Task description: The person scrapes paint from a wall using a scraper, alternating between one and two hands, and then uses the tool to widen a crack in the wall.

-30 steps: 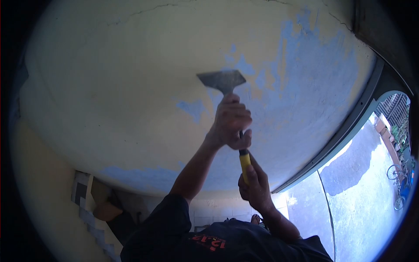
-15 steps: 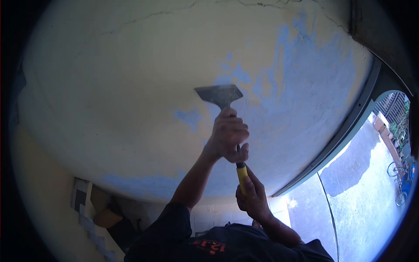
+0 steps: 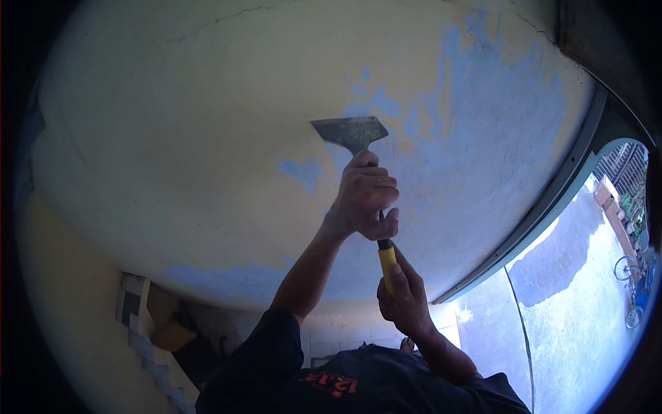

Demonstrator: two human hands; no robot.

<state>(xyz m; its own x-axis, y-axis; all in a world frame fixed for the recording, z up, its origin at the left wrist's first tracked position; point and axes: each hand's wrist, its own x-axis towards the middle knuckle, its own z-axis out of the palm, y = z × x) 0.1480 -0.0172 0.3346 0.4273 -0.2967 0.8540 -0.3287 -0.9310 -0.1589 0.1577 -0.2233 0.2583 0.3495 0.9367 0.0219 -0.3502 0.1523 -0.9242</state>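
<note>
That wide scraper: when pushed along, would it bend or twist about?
The scraper is probably fairly stiff, since its blade looks like metal. It may feel top-heavy, with the blade flaring wider than the yellow grip. Twisting seems unlikely while the left hand and right hand both hold it.

Qty: 2 hands, 1 scraper

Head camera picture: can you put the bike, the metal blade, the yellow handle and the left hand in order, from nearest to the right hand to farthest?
1. The yellow handle: inside the right hand's grip.
2. The left hand: just up from the handle.
3. The metal blade: higher up, past the left hand.
4. The bike: far off to the right, outdoors.
</note>
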